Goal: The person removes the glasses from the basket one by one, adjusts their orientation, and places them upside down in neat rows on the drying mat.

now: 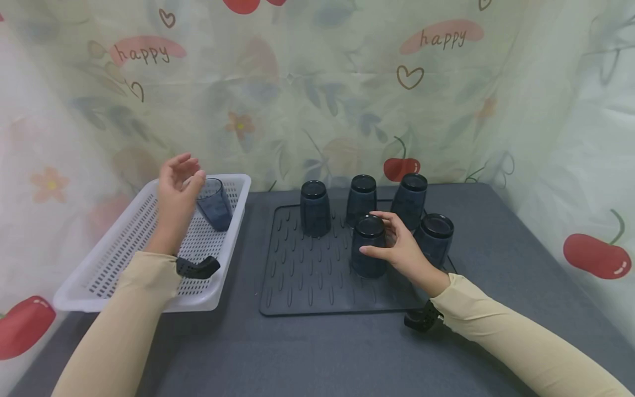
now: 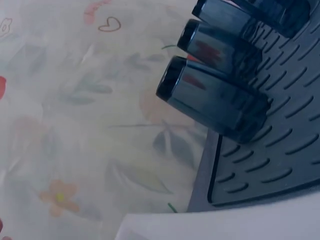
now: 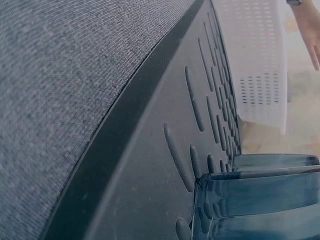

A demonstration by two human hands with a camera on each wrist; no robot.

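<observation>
My right hand (image 1: 397, 245) holds an upside-down dark blue drinking glass (image 1: 369, 259) on the black drying mat (image 1: 307, 286), its thumb across the near side and its fingers around the far side. In the right wrist view a large blue glass (image 3: 260, 205) fills the lower right; my right fingers are out of that view. Over the white basket (image 1: 119, 220) my left hand (image 1: 178, 187) is raised, fingers loosely bent and holding nothing. Just right of it, a tilted blue glass (image 1: 215, 207) sits in the basket, mouth up.
Several more upturned glasses stand on the mat: one at the back left (image 1: 315, 209), one at the back middle (image 1: 361, 198), one at the back right (image 1: 410, 201) and one by my right wrist (image 1: 435, 234). A patterned curtain (image 1: 317, 110) hangs behind the grey table (image 1: 278, 353).
</observation>
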